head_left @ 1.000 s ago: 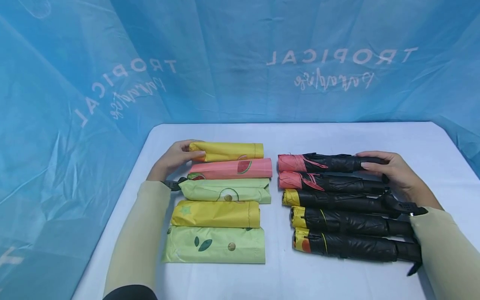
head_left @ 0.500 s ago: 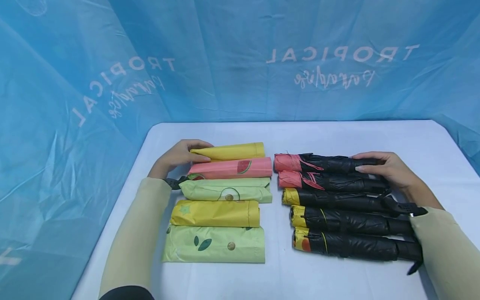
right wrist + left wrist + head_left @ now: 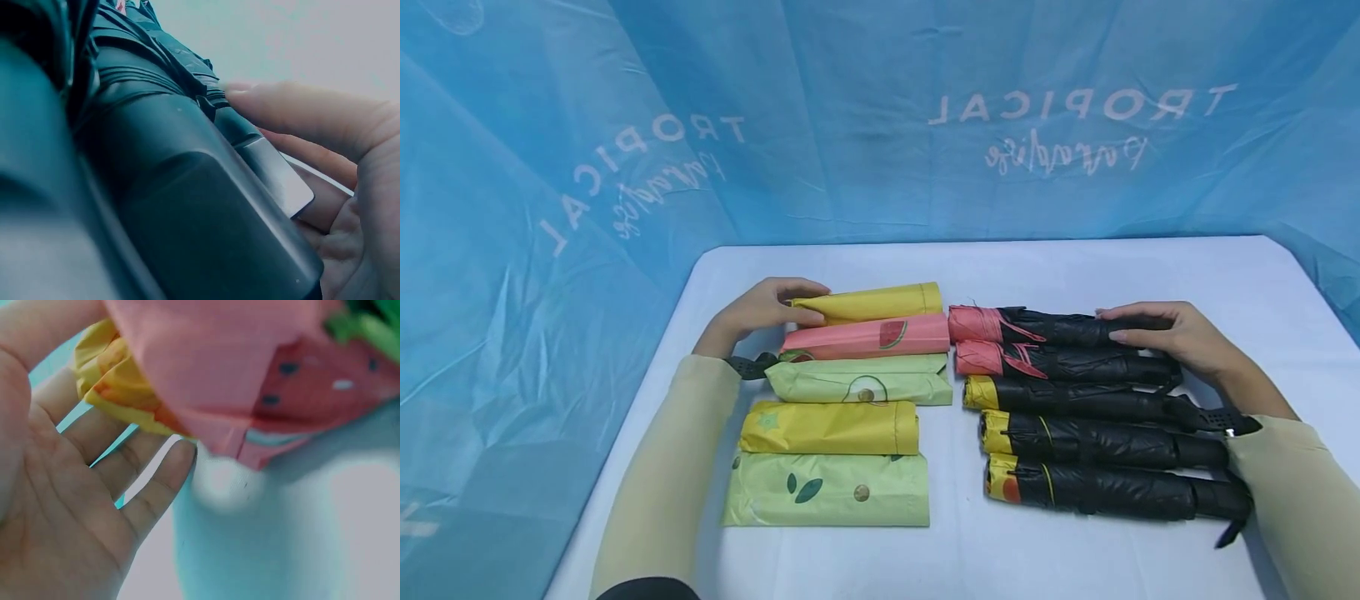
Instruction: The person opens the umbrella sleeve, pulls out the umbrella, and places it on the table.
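Observation:
At the far end of the left row, my left hand (image 3: 763, 308) holds the left end of a yellow umbrella sleeve (image 3: 880, 302), thumb on the near side and fingers on the far side. A pink watermelon sleeve (image 3: 868, 336) lies just below it; both the yellow end (image 3: 119, 378) and the pink sleeve (image 3: 206, 369) show in the left wrist view. My right hand (image 3: 1183, 333) grips the handle end of the farthest folded black umbrella with a pink tip (image 3: 1052, 327). In the right wrist view, its handle (image 3: 275, 175) sits between thumb and fingers.
Below the pink sleeve lie a light green sleeve (image 3: 820, 379), another yellow one (image 3: 831, 429) and a wider green one (image 3: 827, 492). Several folded black umbrellas (image 3: 1097, 442) with pink or yellow tips form the right row. A blue printed curtain (image 3: 850, 125) hangs behind the white table (image 3: 1037, 271).
The far yellow, pink and upper green sleeves have shifted slightly right along with my left hand. The farthest black umbrella has slid a little left with my right hand.

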`<state>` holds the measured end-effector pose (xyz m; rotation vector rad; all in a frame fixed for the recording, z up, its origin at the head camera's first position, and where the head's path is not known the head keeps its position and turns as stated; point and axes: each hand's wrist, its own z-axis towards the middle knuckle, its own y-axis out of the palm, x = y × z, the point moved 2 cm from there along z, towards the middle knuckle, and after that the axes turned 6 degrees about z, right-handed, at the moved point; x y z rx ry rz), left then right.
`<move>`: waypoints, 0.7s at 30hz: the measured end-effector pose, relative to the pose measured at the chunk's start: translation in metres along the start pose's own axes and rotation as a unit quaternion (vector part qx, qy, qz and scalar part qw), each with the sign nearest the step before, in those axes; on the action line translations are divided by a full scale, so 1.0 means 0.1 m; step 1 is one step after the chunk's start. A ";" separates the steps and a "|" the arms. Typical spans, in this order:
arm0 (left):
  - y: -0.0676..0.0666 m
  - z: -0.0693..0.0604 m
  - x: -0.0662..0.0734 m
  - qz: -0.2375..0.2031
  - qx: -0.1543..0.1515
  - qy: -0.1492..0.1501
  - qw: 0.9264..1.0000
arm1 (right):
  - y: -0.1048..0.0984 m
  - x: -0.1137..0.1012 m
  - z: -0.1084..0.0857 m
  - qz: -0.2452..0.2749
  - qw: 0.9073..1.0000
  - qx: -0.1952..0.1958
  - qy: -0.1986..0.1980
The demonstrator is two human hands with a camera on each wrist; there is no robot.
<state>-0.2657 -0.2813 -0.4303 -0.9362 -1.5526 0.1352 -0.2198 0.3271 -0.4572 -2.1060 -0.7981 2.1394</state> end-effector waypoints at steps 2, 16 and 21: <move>-0.02 -0.04 0.02 0.010 0.003 -0.002 1.000 | 0.00 -0.01 0.00 -0.003 1.000 -0.002 0.000; -0.21 -0.21 0.34 0.146 0.089 -0.012 0.985 | -0.19 -0.15 -0.10 -0.118 0.992 0.036 0.032; -0.25 -0.29 0.73 0.241 0.135 -0.002 0.961 | -0.32 -0.46 -0.15 -0.196 0.976 0.088 0.026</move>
